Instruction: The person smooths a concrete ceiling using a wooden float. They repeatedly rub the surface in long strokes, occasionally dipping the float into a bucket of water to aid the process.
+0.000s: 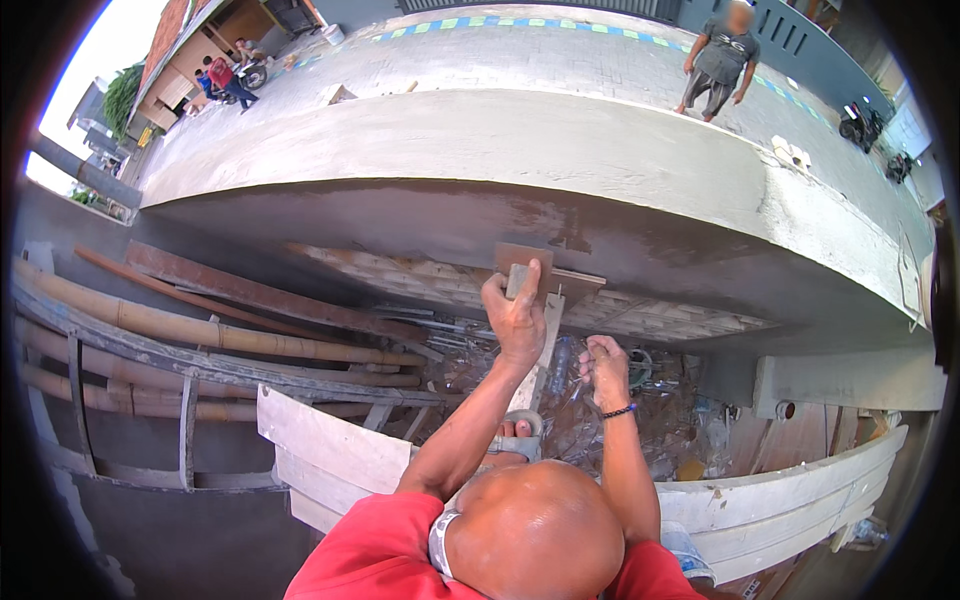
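My left hand [515,315] is raised to the grey plastered wall [430,215], its fingers wrapped round the handle of a flat brown plastering float [511,257]. The float's face lies against or very close to the wall, beside a darker wet patch. Lower and to the right, my right hand [606,372] hangs off the wall with its fingers curled in. What those fingers hold, if anything, I cannot make out. A dark bracelet [620,411] circles that wrist. Between the hands runs a narrow pale plank [546,350], with a foot [515,428] at its near end.
Bamboo poles [250,342] and a metal frame [190,430] lie at the left. Pale boards [790,497] cross at the lower right and left. Plastic litter [660,420] covers the ground below. Beyond the wall's ledge [450,130], a person [722,60] stands on the paving.
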A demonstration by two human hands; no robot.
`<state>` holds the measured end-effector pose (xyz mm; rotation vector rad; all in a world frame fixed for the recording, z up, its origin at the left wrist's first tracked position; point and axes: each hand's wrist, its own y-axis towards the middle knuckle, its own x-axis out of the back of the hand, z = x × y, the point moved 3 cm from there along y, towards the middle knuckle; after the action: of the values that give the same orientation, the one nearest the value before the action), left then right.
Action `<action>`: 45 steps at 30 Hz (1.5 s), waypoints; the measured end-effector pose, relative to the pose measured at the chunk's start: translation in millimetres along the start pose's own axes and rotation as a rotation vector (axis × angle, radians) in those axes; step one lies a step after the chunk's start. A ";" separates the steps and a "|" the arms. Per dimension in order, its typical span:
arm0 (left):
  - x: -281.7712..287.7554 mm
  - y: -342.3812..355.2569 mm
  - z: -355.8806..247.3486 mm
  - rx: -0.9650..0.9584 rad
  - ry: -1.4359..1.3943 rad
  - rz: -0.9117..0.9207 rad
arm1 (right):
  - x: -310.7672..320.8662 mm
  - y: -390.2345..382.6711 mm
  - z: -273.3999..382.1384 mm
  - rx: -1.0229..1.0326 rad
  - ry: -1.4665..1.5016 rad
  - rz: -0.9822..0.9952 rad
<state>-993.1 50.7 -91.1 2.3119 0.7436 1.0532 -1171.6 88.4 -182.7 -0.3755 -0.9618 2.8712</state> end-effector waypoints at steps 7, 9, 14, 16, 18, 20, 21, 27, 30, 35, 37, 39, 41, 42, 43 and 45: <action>61.0 118.3 -44.0 -0.098 -0.027 -0.303 | 7.3 5.8 -4.8 -0.023 0.018 -0.025; 43.4 111.7 -26.3 -0.101 -0.068 -0.346 | 1.4 7.5 -6.2 -0.012 0.018 0.010; 19.8 35.6 34.0 0.050 -0.032 -0.156 | -4.0 6.9 -3.4 -0.015 -0.073 -0.007; 33.5 41.4 26.8 0.065 -0.042 -0.208 | 2.1 6.2 -5.0 -0.012 -0.082 -0.009; 60.5 82.5 -2.1 0.010 -0.114 -0.289 | 11.5 2.6 -7.5 -0.016 -0.061 -0.033; 76.8 121.3 -27.4 -0.066 -0.107 -0.338 | 14.9 4.2 -8.5 -0.015 -0.049 -0.042; 80.8 132.9 -33.8 -0.110 -0.065 -0.339 | 14.5 5.2 -8.9 -0.018 -0.049 -0.043; 34.5 71.4 30.4 -0.046 -0.010 -0.212 | 3.7 5.1 -3.4 -0.028 -0.067 -0.025; 37.9 58.7 33.2 0.023 0.001 -0.189 | 2.9 6.5 3.7 0.009 -0.092 -0.022; 76.7 137.1 -44.2 -0.104 -0.089 -0.285 | 10.6 2.6 0.2 -0.009 -0.108 -0.041; 65.0 131.8 -36.8 -0.104 -0.041 -0.263 | 5.2 1.9 -1.6 -0.016 -0.117 -0.034; 47.4 104.9 -12.7 -0.103 -0.053 -0.260 | 1.1 2.2 -2.3 -0.016 -0.121 -0.029; 37.3 71.2 14.6 -0.030 -0.024 -0.192 | -1.0 -0.8 -3.1 -0.018 -0.135 -0.029; 42.0 60.5 18.6 0.026 -0.020 -0.174 | -1.3 -1.9 -1.9 -0.019 -0.148 -0.032; 45.3 54.5 24.9 0.082 -0.015 -0.156 | -1.9 -1.7 -1.0 -0.020 -0.161 -0.033; 60.4 62.7 25.0 0.067 -0.053 -0.211 | 2.1 3.7 -3.6 0.013 -0.148 -0.018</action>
<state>-922.9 38.9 -35.1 2.2483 0.9909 0.8825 -1172.7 87.9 -188.1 -0.1536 -0.9622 2.9216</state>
